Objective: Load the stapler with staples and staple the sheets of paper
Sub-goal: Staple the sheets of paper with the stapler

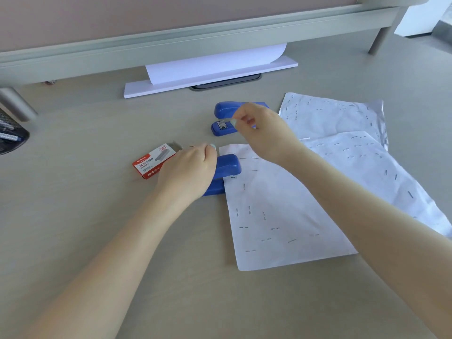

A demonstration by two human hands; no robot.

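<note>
A blue stapler [226, 168] at the counter's [97, 216] centre is gripped by the curled left hand [188, 171] beside a red staple box [154, 161], while a small staple strip [228, 118] is pinched by the right hand [263, 130] over a second stapler [223, 118] at 12 o'clock, stapled sheets [281, 216] lying at 3 o'clock.

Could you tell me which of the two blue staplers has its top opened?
The far blue stapler, beside the right hand; the near blue stapler under the left hand sits closed.

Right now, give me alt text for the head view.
Right hand pinches a small staple strip above the far blue plastic stapler; left hand rests on the near blue stapler beside the red staple box.
</note>
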